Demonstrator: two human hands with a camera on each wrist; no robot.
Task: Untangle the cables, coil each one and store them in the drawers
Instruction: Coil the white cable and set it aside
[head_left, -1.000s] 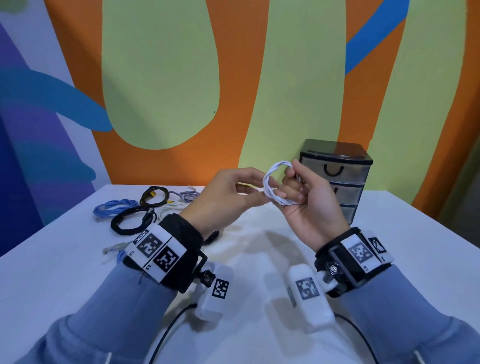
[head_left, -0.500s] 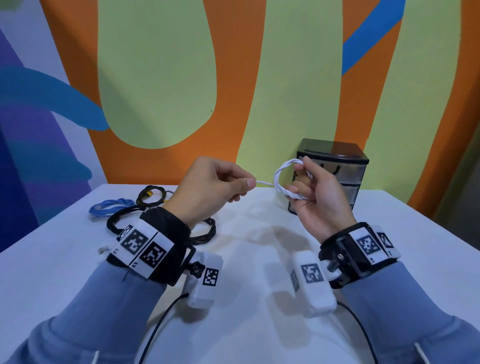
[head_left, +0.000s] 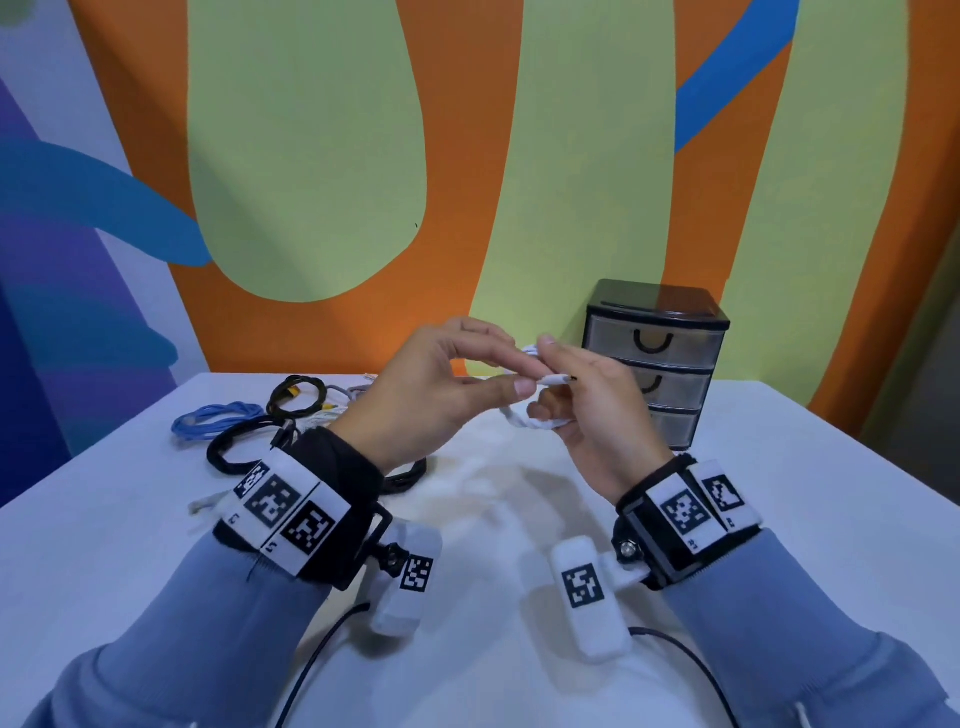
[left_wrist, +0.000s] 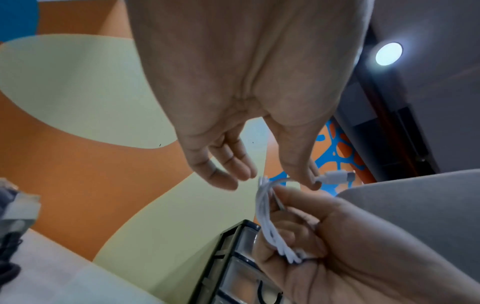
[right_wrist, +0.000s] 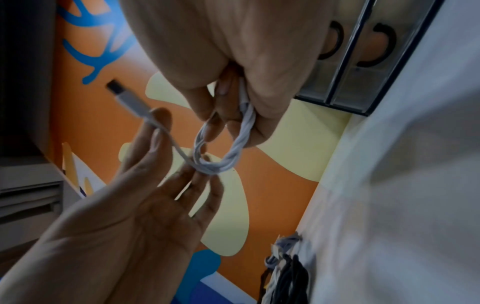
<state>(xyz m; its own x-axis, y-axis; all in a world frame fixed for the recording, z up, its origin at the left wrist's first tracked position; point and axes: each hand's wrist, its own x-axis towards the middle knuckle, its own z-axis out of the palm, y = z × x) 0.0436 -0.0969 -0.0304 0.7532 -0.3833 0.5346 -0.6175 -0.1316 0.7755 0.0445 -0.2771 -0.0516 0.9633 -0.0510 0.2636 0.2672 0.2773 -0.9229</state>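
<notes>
A white cable (head_left: 530, 422) is wound into a small twisted coil (right_wrist: 233, 152). My right hand (head_left: 587, 410) grips the coil in its curled fingers, in the air above the table's middle. My left hand (head_left: 519, 376) is close against it and pinches the cable's free end just behind the white plug (head_left: 557, 380), which points right. In the right wrist view the end runs from the coil across my left thumb (right_wrist: 159, 117) to the plug (right_wrist: 130, 98). The black three-drawer unit (head_left: 654, 364) stands behind my right hand, with all drawers closed.
At the back left of the white table (head_left: 779, 493) lie a blue cable (head_left: 215, 418), a black coil (head_left: 234, 452), a black cable with a yellow plug (head_left: 296, 397) and pale cables (head_left: 337, 408). Another black loop (head_left: 410, 473) lies under my left wrist.
My left hand had drawn the free end out to the left. It has now come back against the coil, and the plug points right over my right hand.
</notes>
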